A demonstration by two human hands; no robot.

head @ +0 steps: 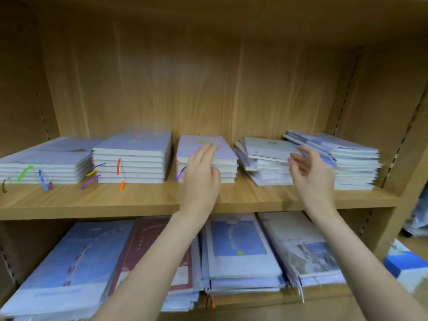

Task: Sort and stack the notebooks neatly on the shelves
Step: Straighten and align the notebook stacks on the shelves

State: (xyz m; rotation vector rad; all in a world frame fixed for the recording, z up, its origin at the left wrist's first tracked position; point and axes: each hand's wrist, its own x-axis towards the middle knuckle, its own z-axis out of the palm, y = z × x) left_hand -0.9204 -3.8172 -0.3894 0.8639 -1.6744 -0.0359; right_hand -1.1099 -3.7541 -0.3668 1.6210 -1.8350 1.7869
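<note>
- Left hand (201, 174): grip released, straight fingers resting on the pale lavender notebook stack with the green sticker (208, 158), centre of the upper wooden shelf (139, 200); right hand (310, 172): fingers loosely curled, grasping nothing, just beside the fanned grey-white notebook pile (264, 163) at its 9 o'clock.
- Risk: the fanned pile is skewed; a sideways nudge may spill notebooks off the shelf edge.
- Risk: it touches the blue-white stack (354, 163) at 3 o'clock; squaring one could drag the other askew.
- Risk: loose ribbon markers (118, 166) may snag.
</note>
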